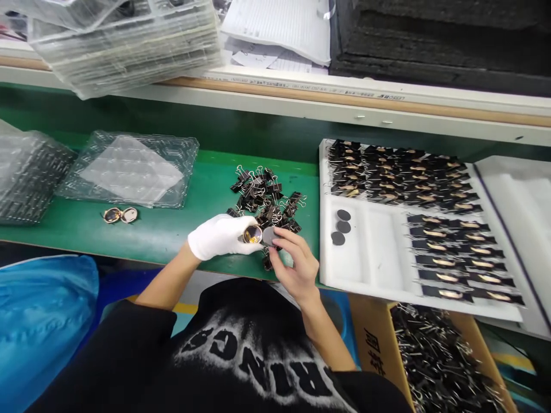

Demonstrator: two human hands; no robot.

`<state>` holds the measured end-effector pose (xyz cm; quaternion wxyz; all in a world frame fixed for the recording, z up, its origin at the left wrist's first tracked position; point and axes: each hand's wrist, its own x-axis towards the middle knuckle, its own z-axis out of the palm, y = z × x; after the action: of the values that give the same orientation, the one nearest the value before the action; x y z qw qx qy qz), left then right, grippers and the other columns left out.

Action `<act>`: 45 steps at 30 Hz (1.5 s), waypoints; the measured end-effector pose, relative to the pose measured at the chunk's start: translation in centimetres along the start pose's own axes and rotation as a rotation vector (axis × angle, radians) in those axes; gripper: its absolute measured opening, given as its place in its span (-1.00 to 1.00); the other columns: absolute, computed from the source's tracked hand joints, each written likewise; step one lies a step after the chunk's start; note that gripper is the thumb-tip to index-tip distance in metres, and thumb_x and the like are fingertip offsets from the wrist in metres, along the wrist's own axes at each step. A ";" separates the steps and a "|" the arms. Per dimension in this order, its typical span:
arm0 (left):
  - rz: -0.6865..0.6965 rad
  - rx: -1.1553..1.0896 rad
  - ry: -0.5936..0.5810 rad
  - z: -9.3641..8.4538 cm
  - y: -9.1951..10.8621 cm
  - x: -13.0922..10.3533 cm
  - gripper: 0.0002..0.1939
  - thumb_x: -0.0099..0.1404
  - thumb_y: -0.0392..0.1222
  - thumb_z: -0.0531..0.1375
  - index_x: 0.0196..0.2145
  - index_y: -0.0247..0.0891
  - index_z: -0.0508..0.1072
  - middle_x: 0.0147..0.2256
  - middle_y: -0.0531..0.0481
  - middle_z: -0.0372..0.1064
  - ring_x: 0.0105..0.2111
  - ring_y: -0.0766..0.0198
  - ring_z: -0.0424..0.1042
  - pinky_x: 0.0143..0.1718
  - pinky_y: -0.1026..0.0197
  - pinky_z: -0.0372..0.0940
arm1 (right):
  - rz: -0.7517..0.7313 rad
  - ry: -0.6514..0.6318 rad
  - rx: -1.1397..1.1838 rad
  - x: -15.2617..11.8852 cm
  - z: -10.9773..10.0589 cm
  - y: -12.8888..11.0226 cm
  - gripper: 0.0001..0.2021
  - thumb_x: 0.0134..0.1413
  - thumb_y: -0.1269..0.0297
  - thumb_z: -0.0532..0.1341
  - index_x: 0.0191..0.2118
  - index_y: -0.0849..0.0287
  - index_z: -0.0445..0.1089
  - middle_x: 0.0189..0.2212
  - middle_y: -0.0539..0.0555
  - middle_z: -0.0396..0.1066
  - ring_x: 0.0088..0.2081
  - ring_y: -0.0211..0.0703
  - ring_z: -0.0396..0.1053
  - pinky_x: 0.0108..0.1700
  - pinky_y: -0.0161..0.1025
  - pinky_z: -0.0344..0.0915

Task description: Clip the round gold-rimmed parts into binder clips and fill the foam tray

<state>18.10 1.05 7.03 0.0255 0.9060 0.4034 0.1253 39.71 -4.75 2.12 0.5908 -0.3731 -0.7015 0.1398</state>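
Case [252, 234], round and gold-rimmed, held at the fingertip end of the gloved left grip [221, 236], near the middle of the scene. The white-gloved digits are closed on it along its far and near sides, leaving its face exposed and its right edge projecting toward the other hand. Disc [269, 236], flat and round, lies at the left end of the bare right grip [300, 263], pinched between fingertips on its right side and a thumb at its near edge. Case and disc are side by side, the disc on the right; whether their edges touch cannot be told.

The face of the case is dark within the bright rim and bears amber-gold markings, too small to read. The disc is plain dark grey, matt, and of similar breadth to the case.

Beyond both grips, a heap of black binder clips [258, 192] with wire handles lies on the green surface [210, 178]. To the right, a white tray [390, 252] carries three loose dark discs [343, 227] and rows of clipped pieces [400, 172]. To the left rests an opened gold compact [129, 215].
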 end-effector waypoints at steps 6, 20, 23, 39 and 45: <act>0.189 0.119 0.097 0.5 1.2 2.4 -0.58 0.45 0.17 0.09 -0.32 -0.24 0.44 -0.56 0.04 0.38 -0.60 0.23 0.43 -0.54 0.20 0.14 | 0.052 -0.057 0.099 -0.4 -0.4 0.7 -0.61 0.18 0.55 0.28 0.05 0.00 0.54 0.09 0.13 0.57 0.16 0.07 0.53 0.20 0.08 0.53; -0.121 -0.586 0.332 6.1 5.8 3.0 -0.85 0.44 -0.17 0.17 -0.11 -0.23 0.49 -0.31 0.03 0.62 -0.45 0.38 0.59 -0.32 0.32 0.47 | 0.776 0.243 0.629 -0.6 -0.4 2.3 -0.75 0.13 0.24 0.44 -0.07 0.07 0.54 -0.01 0.14 0.63 0.10 0.00 0.57 0.22 0.02 0.49; -0.256 -0.677 0.357 6.8 5.8 2.8 -0.81 0.46 -0.12 0.16 -0.08 -0.25 0.47 -0.34 0.02 0.61 -0.50 0.39 0.57 -0.37 0.32 0.48 | 0.803 0.280 0.666 -0.6 0.0 2.5 -0.75 0.11 0.24 0.45 -0.09 0.08 0.53 -0.02 0.15 0.63 0.07 -0.01 0.58 0.21 0.01 0.50; -0.128 -0.138 -0.107 3.4 5.5 1.8 -0.75 0.52 -0.09 0.11 -0.10 -0.17 0.58 -0.33 0.02 0.61 -0.38 0.24 0.58 -0.35 0.27 0.27 | 0.891 0.275 0.720 -1.3 0.2 3.2 -0.70 0.09 0.13 0.45 -0.11 0.12 0.48 0.02 0.20 0.60 0.01 -0.02 0.61 0.13 -0.01 0.53; -0.161 -0.252 -0.073 4.1 5.3 1.3 -0.81 0.50 -0.14 0.14 -0.05 -0.15 0.54 -0.20 0.03 0.63 -0.26 0.24 0.61 -0.20 0.25 0.37 | 0.900 0.313 0.703 -1.6 -0.2 3.2 -0.68 0.10 0.13 0.45 -0.09 0.13 0.48 0.06 0.22 0.57 0.06 0.00 0.59 0.14 -0.02 0.51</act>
<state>23.75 -1.35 4.14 0.1638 0.8643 0.4547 0.1395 41.11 -3.74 -1.04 0.6580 -0.4321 -0.2902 0.5442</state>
